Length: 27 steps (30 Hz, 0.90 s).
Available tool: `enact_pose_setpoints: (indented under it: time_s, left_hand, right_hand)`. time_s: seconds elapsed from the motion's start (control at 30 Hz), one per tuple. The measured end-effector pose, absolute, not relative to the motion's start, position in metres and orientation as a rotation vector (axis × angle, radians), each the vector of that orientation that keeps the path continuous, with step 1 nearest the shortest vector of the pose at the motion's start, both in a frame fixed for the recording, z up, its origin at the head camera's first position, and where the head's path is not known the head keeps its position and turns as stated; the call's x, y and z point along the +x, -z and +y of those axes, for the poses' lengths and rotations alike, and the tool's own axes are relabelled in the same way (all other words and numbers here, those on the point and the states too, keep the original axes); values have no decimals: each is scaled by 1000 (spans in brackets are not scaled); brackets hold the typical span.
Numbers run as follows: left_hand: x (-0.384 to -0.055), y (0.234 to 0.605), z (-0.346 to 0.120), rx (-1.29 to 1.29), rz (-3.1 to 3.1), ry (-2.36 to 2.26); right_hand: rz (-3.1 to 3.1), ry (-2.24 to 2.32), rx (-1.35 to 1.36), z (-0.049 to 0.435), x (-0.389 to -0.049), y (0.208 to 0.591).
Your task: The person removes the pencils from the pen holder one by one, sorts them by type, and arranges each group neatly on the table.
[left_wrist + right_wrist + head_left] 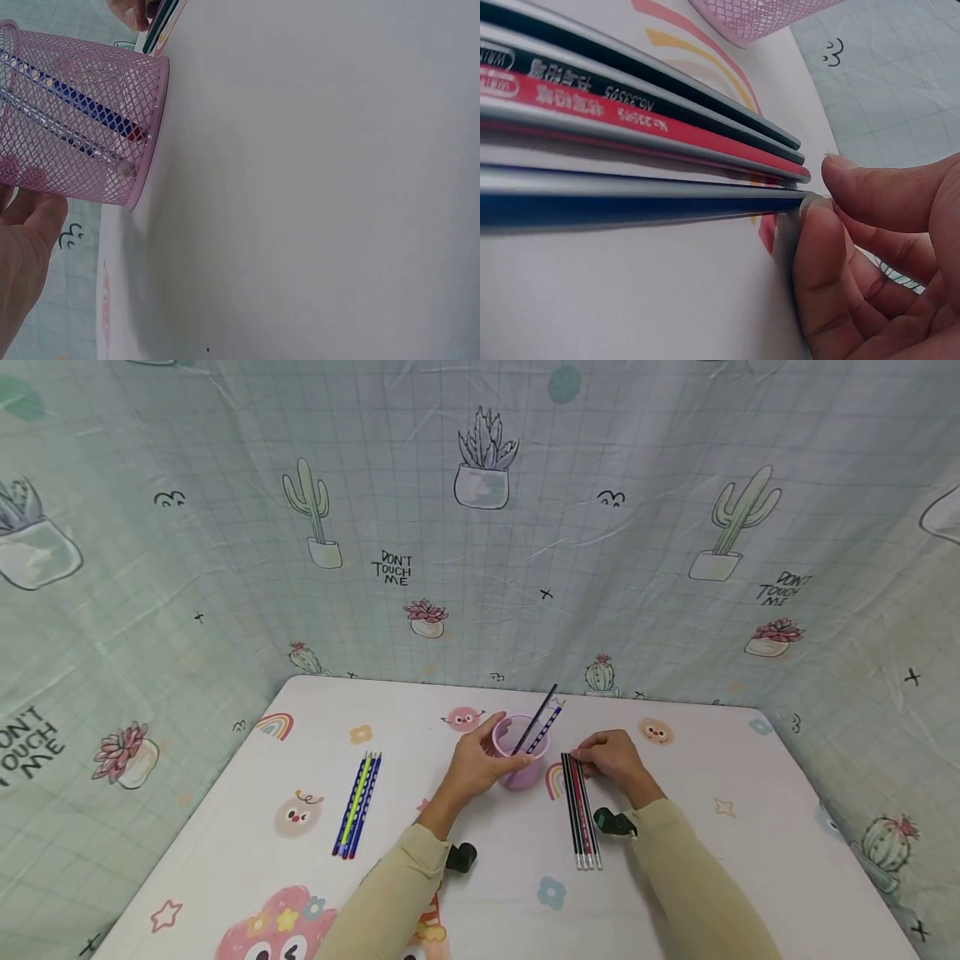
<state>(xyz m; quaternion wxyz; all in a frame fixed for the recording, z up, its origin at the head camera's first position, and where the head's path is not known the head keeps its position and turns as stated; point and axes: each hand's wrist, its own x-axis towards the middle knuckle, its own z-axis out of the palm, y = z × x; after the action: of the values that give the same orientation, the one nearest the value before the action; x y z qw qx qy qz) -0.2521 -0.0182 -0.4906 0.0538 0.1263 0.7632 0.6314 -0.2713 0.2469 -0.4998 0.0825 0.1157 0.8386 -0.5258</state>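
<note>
My left hand (480,760) grips a pink mesh pencil cup (521,777) from its left side, thumb across the front. Two patterned pencils lean inside; through the mesh in the left wrist view, a blue pencil (82,100) shows a red end. My right hand (617,760) is at the far end of a row of striped pencils (581,818) lying right of the cup. Close up, thumb and fingertip close around the end of the nearest dark blue pencil (645,206), beside a red pencil (630,112) and black ones.
Several blue patterned pencils and a yellow-green one (352,814) lie side by side on the left of the white printed table (487,902). A grid-patterned cloth (480,560) with cactus drawings surrounds the table's back and sides. Dark camera mounts (613,821) sit at both wrists.
</note>
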Motion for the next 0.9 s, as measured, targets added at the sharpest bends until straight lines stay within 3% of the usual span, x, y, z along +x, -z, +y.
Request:
enact_pose_setpoints:
  time_s: [0.9]
  left_hand:
    - [-252,487,-18,366,2340,-1890]
  right_hand:
    - [2430,1641,293,243,-265,487]
